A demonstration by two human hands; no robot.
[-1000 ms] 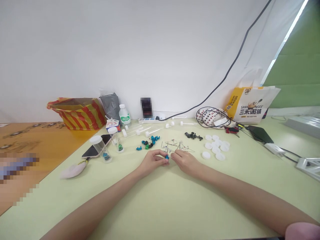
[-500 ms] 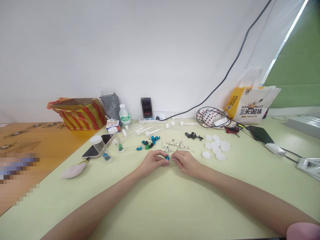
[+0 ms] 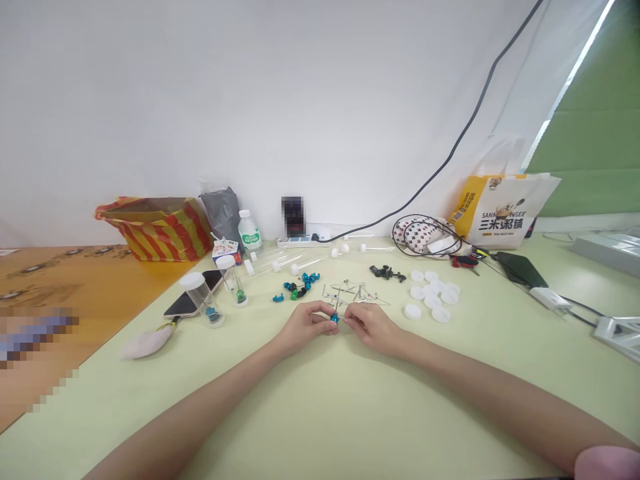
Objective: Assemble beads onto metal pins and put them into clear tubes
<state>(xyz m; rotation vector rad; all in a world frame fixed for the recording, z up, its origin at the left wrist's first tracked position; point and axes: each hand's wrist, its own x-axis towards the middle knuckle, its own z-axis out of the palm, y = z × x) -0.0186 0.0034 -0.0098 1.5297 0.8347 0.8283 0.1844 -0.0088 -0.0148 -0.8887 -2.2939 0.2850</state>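
Between the thumb and index finger of my left hand [image 3: 309, 325] is a small blue part [image 3: 335, 319], with a thin metal rod [image 3: 339, 297] standing up at it. My right hand [image 3: 369, 325] is pinched just to the right of the part; what its fingertips hold is too small to make out. Thin metal pieces [image 3: 363, 292] lie scattered beyond my hands. Blue, green and black small parts [image 3: 300, 285] form a pile to the left of them, and black parts [image 3: 387, 272] lie to the right.
White round caps [image 3: 433, 293] are spread at the right. Capped clear tubes [image 3: 203, 299] stand at the left by a phone [image 3: 185, 305]; more tubes lie farther back. A power strip [image 3: 300, 241], bottle [image 3: 249, 233], bags and cables line the wall.
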